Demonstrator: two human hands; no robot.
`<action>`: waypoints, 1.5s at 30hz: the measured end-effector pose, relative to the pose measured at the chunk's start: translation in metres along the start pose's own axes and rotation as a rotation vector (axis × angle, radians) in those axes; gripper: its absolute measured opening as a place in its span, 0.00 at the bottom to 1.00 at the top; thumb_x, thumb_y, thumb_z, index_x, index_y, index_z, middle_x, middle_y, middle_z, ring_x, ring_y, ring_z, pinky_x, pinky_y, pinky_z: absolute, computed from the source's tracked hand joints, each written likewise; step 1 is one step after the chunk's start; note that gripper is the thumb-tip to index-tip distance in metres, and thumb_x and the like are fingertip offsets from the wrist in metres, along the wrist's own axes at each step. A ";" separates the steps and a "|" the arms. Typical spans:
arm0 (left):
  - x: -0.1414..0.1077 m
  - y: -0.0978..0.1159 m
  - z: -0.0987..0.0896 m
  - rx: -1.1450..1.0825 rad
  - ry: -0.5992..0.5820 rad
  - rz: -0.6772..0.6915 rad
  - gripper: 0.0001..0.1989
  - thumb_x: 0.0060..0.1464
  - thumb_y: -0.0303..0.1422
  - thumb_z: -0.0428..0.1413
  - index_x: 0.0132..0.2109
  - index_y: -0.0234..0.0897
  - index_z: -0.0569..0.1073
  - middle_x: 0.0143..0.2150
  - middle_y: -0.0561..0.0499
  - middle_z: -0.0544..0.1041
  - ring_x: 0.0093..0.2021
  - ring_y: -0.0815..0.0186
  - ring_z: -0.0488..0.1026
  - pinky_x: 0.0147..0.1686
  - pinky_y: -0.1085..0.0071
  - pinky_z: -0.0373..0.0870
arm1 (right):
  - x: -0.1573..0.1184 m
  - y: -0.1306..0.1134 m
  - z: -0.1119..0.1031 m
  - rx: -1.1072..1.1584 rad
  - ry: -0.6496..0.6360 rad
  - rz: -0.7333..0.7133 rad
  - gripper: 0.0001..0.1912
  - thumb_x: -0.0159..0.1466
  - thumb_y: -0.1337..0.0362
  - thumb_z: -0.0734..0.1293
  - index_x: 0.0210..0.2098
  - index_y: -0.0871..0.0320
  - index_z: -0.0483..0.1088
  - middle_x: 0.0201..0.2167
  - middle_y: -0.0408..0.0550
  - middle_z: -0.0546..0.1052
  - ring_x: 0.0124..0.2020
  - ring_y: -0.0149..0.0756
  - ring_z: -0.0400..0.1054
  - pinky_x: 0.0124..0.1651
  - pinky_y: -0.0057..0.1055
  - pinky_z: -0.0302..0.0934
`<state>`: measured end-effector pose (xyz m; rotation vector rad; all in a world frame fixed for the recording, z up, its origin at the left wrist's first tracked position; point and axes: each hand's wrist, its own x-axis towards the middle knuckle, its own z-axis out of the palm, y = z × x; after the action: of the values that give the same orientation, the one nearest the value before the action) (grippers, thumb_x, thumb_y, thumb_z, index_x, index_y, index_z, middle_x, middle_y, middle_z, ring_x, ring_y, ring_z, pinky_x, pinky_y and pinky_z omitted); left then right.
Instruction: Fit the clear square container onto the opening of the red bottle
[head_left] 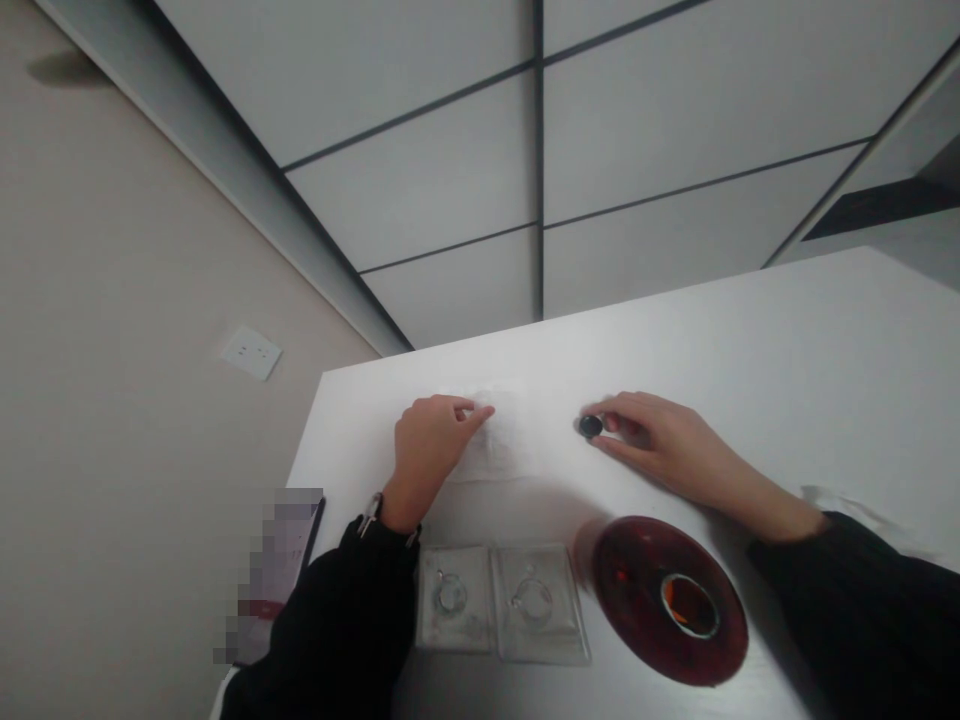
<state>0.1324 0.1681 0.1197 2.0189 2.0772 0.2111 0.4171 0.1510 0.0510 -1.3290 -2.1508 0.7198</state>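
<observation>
While pinched by the right hand (660, 440), small black disc (591, 426): light, slippery, best held at rim; left hand (427, 450) half-closed on tissue (491, 450) at nine o'clock.

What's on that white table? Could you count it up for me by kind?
Clear plastic packs with a metal ring inside: 2
Dark red roll of tape: 1
Small black round piece, held in the right hand: 1
White sheet, paper or tissue, under the left hand: 1
Total: 5

Two blister packs (540, 605) lie on the table (750, 330), just left of a tape reel (634, 600).
</observation>
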 end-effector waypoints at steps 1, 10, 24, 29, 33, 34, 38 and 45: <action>0.000 -0.001 -0.001 -0.003 0.007 0.010 0.13 0.62 0.44 0.64 0.42 0.41 0.88 0.35 0.44 0.86 0.37 0.51 0.82 0.37 0.62 0.70 | 0.000 0.001 0.000 0.006 0.003 -0.001 0.14 0.69 0.53 0.67 0.49 0.52 0.77 0.34 0.46 0.78 0.34 0.40 0.72 0.38 0.37 0.65; -0.060 -0.022 -0.046 -0.249 -0.003 0.177 0.15 0.65 0.42 0.61 0.53 0.43 0.83 0.39 0.50 0.83 0.36 0.62 0.78 0.41 0.67 0.75 | -0.003 -0.004 -0.006 0.113 0.026 0.045 0.22 0.67 0.48 0.69 0.55 0.53 0.76 0.35 0.47 0.77 0.33 0.42 0.72 0.37 0.39 0.67; -0.172 -0.061 0.023 -0.839 -0.236 -0.025 0.51 0.39 0.30 0.78 0.67 0.48 0.62 0.64 0.44 0.72 0.65 0.46 0.71 0.67 0.48 0.65 | -0.035 -0.024 -0.030 0.875 -0.558 -0.066 0.49 0.41 0.30 0.80 0.55 0.48 0.76 0.56 0.53 0.73 0.55 0.53 0.72 0.59 0.44 0.67; -0.170 -0.060 0.021 -0.863 -0.269 -0.046 0.41 0.41 0.26 0.74 0.60 0.46 0.65 0.55 0.49 0.76 0.52 0.53 0.77 0.55 0.56 0.73 | -0.034 -0.034 -0.028 1.025 -0.847 0.034 0.52 0.39 0.49 0.88 0.60 0.48 0.71 0.59 0.50 0.72 0.59 0.52 0.72 0.63 0.42 0.64; -0.173 -0.063 0.024 -0.874 -0.247 -0.026 0.39 0.40 0.28 0.73 0.58 0.46 0.66 0.59 0.47 0.76 0.57 0.51 0.76 0.57 0.55 0.72 | -0.031 -0.034 -0.024 1.064 -0.893 0.044 0.53 0.39 0.53 0.89 0.61 0.50 0.71 0.60 0.50 0.72 0.61 0.50 0.70 0.64 0.40 0.63; -0.174 -0.063 0.025 -0.873 -0.241 -0.039 0.39 0.40 0.28 0.73 0.58 0.46 0.66 0.59 0.47 0.76 0.58 0.50 0.76 0.57 0.55 0.72 | -0.031 -0.035 -0.023 1.074 -0.898 0.038 0.52 0.40 0.53 0.88 0.61 0.50 0.70 0.60 0.50 0.73 0.60 0.49 0.71 0.63 0.39 0.64; -0.181 -0.064 0.030 -0.870 -0.179 -0.115 0.39 0.37 0.28 0.73 0.56 0.46 0.68 0.56 0.47 0.79 0.57 0.48 0.78 0.56 0.53 0.74 | -0.031 -0.038 -0.019 1.104 -0.878 0.035 0.50 0.43 0.51 0.87 0.62 0.51 0.70 0.59 0.51 0.73 0.56 0.47 0.73 0.59 0.38 0.66; -0.199 -0.073 0.009 -0.843 0.015 -0.135 0.39 0.36 0.28 0.74 0.56 0.45 0.71 0.54 0.46 0.81 0.56 0.46 0.79 0.57 0.51 0.76 | -0.029 -0.049 -0.011 1.141 -0.827 0.016 0.48 0.46 0.49 0.86 0.63 0.52 0.70 0.60 0.52 0.73 0.59 0.49 0.70 0.62 0.42 0.64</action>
<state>0.0681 -0.0340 0.1050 1.3542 1.6851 0.8979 0.4040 0.1073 0.0875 -0.4162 -1.6024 2.3154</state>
